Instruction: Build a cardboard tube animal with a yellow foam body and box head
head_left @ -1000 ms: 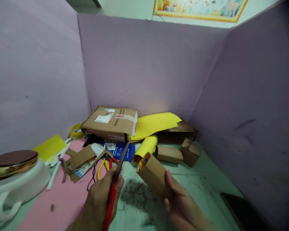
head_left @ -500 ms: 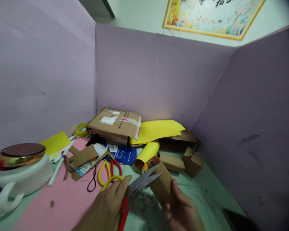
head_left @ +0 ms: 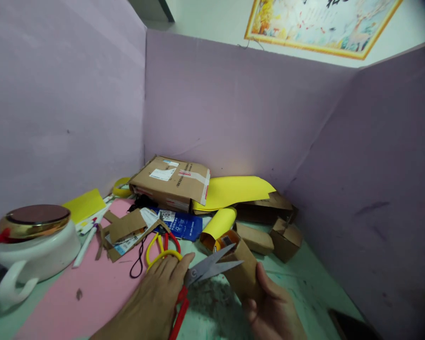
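Observation:
My left hand point(head_left: 163, 283) is closed on a pair of scissors point(head_left: 207, 269) with one yellow and one red handle loop. Their blades are spread, the tips at the end of a small brown cardboard box point(head_left: 246, 274). My right hand point(head_left: 274, 302) grips this box from the right, thumb along its side. The box's end facing away looks open, with an orange-printed inside. Whether the blades touch the cardboard I cannot tell. Just beyond my left hand lies a second tool with red and yellow handles point(head_left: 175, 240), partly over a blue printed packet point(head_left: 187, 227).
A rolled yellow paper tube point(head_left: 221, 224) and two small cardboard boxes point(head_left: 255, 238) lie beyond my right hand. Farther back are a taped parcel point(head_left: 173, 182) and yellow sheets point(head_left: 241, 191). Cardboard scraps point(head_left: 127, 231), pink paper point(head_left: 67, 307) and a white lidded cup point(head_left: 38, 255) occupy the left.
The scissor blades have spread a little wider beside the box end. Both hands keep their holds, and the whole view has shifted slightly.

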### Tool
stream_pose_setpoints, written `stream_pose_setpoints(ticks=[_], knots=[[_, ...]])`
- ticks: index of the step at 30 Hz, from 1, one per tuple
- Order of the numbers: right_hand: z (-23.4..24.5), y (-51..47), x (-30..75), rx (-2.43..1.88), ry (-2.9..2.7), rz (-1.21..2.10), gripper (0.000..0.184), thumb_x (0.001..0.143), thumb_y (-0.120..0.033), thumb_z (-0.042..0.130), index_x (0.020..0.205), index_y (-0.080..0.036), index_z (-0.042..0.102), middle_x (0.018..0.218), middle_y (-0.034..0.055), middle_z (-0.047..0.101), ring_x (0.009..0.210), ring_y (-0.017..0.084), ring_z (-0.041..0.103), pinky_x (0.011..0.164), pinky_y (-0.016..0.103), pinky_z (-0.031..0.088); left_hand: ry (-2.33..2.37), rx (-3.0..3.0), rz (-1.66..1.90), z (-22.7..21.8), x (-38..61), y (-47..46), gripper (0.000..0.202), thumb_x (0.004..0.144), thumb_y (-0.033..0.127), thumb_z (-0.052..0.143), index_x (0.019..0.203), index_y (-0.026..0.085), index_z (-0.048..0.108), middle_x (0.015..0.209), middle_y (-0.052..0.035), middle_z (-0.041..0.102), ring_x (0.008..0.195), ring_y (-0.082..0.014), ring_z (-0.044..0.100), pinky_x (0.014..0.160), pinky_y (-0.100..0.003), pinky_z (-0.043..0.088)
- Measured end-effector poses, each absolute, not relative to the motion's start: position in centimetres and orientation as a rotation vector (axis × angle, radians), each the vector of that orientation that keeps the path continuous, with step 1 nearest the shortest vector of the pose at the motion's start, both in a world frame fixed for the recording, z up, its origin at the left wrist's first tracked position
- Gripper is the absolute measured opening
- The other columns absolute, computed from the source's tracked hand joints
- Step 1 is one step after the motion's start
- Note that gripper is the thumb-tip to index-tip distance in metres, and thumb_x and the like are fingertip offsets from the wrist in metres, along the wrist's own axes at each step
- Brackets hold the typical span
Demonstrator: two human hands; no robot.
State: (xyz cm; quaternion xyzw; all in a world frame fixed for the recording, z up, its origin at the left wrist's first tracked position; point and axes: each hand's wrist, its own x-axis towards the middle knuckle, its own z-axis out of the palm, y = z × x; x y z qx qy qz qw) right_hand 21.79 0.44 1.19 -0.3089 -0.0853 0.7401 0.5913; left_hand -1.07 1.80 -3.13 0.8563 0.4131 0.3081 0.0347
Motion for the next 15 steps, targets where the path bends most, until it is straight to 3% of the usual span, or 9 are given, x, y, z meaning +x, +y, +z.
stream_pose_setpoints(ticks=[4, 10, 15], knots=[[1.4, 0.4, 21.4, -0.735, -0.208, 1.76, 0.026, 0.064, -0.015, 0.082, 0.086, -0.014, 0.07, 0.073, 0.0038, 0.078, 0.05, 0.015, 0.07, 0.034, 0.014, 0.052, 1.317, 2.63, 0.978, -2.4, -0.8, 1.5, 0.07, 0.074, 0.003, 0.036, 0.14, 0.026, 0.024, 0.112, -0.0094, 0.056, 0.107, -0.0237, 0.053, 0.09, -0.04, 0.047], [1.2, 0.3, 21.3, -0.731, -0.198, 1.781, 0.029, 0.062, -0.015, 0.084, 0.087, -0.015, 0.069, 0.074, 0.0034, 0.078, 0.056, 0.017, 0.072, 0.04, 0.017, 0.056, 1.391, 2.728, 0.906, -2.1, -0.7, 1.7, 0.059, 0.083, 0.006, 0.037, 0.138, 0.022, 0.025, 0.103, -0.0089, 0.062, 0.089, -0.0221, 0.061, 0.075, -0.036, 0.051], [0.7, 0.2, 21.4, -0.725, -0.16, 1.759, 0.027, 0.062, -0.014, 0.083, 0.085, -0.016, 0.069, 0.076, 0.0032, 0.078, 0.06, 0.019, 0.073, 0.042, 0.019, 0.058, 1.437, 2.788, 0.797, -1.6, -1.1, 1.5, 0.058, 0.084, 0.004, 0.035, 0.139, 0.019, 0.024, 0.103, -0.0094, 0.064, 0.087, -0.0208, 0.062, 0.07, -0.032, 0.051]])
